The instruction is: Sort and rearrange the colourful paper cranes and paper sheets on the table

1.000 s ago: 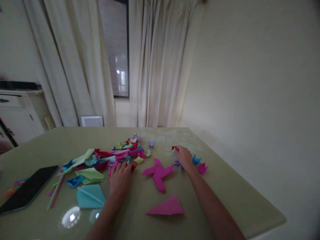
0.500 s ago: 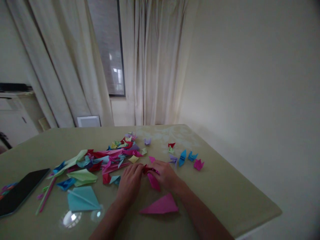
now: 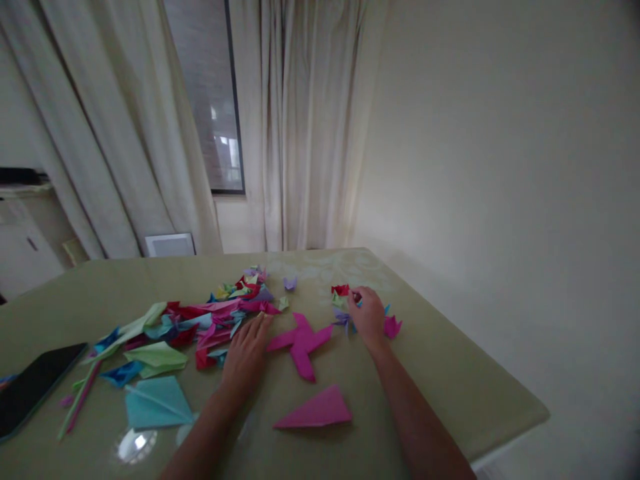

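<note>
My left hand (image 3: 246, 352) lies flat on the table with fingers stretched out, at the edge of a heap of coloured folded papers (image 3: 220, 313). Just right of it lies a pink four-armed paper star (image 3: 299, 341). My right hand (image 3: 367, 313) reaches further out to a row of small folded pieces: a red one (image 3: 341, 290), a purple one (image 3: 342, 317) and a pink one (image 3: 391, 327). Its fingers are curled among them, pinched at a small piece near the red one that I cannot make out. A pink paper triangle (image 3: 316, 410) lies between my forearms.
A light blue folded sheet (image 3: 154, 403) and a green paper plane (image 3: 155, 355) lie at the left. A dark tablet (image 3: 31, 387) sits at the far left edge. The table's right edge (image 3: 500, 393) runs close to the wall. Curtains and a window stand behind.
Half a second ago both hands met at the pink star. Now my right hand has gone back out to the small pieces, and my left hand rests flat beside the star.
</note>
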{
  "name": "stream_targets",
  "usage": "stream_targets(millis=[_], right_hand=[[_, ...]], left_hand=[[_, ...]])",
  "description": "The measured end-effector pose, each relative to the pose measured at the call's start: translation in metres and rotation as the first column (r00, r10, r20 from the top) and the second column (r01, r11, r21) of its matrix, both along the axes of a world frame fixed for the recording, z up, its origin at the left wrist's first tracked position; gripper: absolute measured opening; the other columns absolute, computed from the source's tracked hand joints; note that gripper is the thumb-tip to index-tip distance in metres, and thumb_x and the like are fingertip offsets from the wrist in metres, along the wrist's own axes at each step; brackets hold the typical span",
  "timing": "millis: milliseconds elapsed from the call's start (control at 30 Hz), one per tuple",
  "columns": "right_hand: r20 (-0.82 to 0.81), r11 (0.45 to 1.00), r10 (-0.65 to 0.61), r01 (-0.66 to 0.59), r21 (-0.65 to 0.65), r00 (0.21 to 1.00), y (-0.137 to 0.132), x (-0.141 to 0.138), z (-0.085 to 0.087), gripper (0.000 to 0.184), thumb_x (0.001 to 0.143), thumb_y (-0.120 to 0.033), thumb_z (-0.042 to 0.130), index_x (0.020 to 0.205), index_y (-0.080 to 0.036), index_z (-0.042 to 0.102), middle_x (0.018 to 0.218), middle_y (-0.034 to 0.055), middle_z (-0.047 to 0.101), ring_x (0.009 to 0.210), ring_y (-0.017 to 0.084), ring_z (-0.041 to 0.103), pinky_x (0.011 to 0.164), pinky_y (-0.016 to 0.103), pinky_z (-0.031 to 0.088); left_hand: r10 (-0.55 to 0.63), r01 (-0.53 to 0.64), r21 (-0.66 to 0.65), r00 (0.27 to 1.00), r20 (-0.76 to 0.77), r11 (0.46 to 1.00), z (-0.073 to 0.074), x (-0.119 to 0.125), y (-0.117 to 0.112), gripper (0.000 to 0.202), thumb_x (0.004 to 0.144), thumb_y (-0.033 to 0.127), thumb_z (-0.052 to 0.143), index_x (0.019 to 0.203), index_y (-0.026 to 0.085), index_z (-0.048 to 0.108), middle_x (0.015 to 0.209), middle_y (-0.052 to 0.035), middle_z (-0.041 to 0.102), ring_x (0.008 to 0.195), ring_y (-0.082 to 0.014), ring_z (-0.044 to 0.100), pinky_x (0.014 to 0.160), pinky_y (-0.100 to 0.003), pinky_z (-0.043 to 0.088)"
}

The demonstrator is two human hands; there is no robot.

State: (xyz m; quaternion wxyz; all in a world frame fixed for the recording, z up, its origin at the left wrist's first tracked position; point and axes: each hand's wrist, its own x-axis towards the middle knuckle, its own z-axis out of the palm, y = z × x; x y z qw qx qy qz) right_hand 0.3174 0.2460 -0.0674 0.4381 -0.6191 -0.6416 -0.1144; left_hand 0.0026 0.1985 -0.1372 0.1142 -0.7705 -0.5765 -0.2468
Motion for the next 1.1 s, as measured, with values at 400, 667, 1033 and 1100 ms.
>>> stream_targets(millis=[400,667,1033,1100], right_hand=[[0.061,0.997,-0.052,0.055,-0.059,0.997,0.001,0.008,-0.006,0.029,0.100,-0.023,0.053,0.093,-0.017,0.081,0.087,0.0124,0.076,0.082,0.024,0.065,0.076,0.033,0.039],[0.023,0.973,0.231,-0.230,-0.025,0.973,-0.005,-0.030,-0.013,0.024,0.100,-0.023,0.057,0.095,-0.019,0.081,0.089,0.0075,0.079,0.086,0.022,0.071,0.082,0.032,0.048],[0.076,0.880,0.474,-0.474,-0.018,0.877,-0.035,-0.070,-0.007,0.014,0.100,-0.021,0.065,0.094,-0.021,0.077,0.086,0.0043,0.076,0.085,0.022,0.066,0.084,0.035,0.044],[0.076,0.877,0.481,-0.480,-0.036,0.873,-0.036,-0.072,-0.007,0.013,0.100,-0.021,0.065,0.095,-0.021,0.077,0.087,0.0041,0.076,0.085,0.022,0.065,0.084,0.035,0.043]], left_hand=[[0.122,-0.134,-0.108,0.987,-0.104,0.985,0.012,0.004,-0.007,0.059,0.093,0.001,0.044,0.148,0.016,0.057,0.141,-0.0177,0.063,0.125,-0.0298,0.064,0.106,-0.043,0.049],[0.104,-0.112,-0.135,0.992,-0.066,0.984,0.019,0.004,-0.009,0.046,0.097,0.009,0.050,0.137,0.024,0.066,0.137,-0.0130,0.068,0.123,-0.0320,0.062,0.102,-0.047,0.049],[0.087,-0.081,-0.150,0.996,0.035,0.985,0.029,0.003,-0.011,0.029,0.102,0.015,0.047,0.119,0.019,0.070,0.126,-0.0124,0.074,0.116,-0.0295,0.065,0.095,-0.042,0.047],[0.059,-0.054,-0.125,0.998,0.038,0.991,0.025,0.005,-0.009,0.043,0.100,0.011,0.047,0.137,0.023,0.064,0.145,-0.0108,0.067,0.126,-0.0289,0.061,0.100,-0.043,0.046]])
